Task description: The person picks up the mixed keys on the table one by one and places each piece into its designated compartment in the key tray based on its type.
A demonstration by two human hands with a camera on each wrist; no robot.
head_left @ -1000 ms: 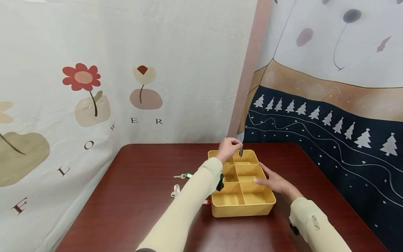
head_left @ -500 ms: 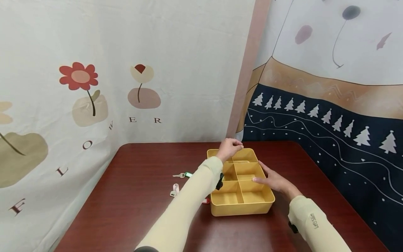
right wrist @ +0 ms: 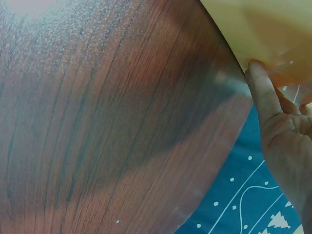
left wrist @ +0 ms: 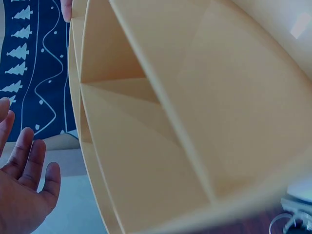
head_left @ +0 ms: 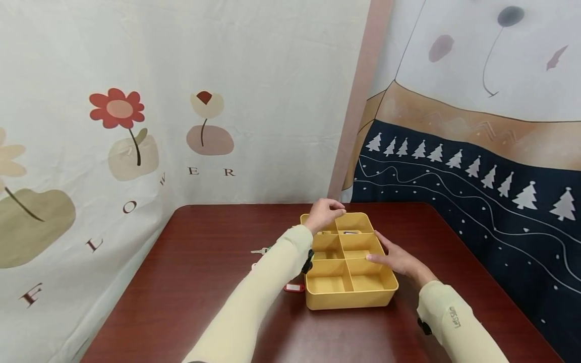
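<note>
A yellow box (head_left: 347, 301) divided into several compartments stands on the table. My left hand (head_left: 323, 214) is over its back compartments; in the left wrist view the fingers (left wrist: 35, 163) are loosely spread and hold nothing. A small tag with a blue edge (head_left: 352, 232) lies in the back right compartment, and a small key-like piece (head_left: 324, 232) shows in the back left one. My right hand (head_left: 399, 259) holds the box's right wall, thumb over the rim and fingers outside. Left of the box lie a key (head_left: 260, 251) and a red tag (head_left: 294, 288), partly covered by my left sleeve.
The dark red wooden table (head_left: 218, 252) has its back edge near a pale flower-print cloth (head_left: 272, 101). On the right hangs a navy cloth with tree prints (head_left: 454, 201). My left sleeve (head_left: 254, 297) crosses the table's middle.
My left hand has let go of a small dark item over the back right compartment, where a tag now lies, and has drawn slightly left. The right hand stays on the box.
</note>
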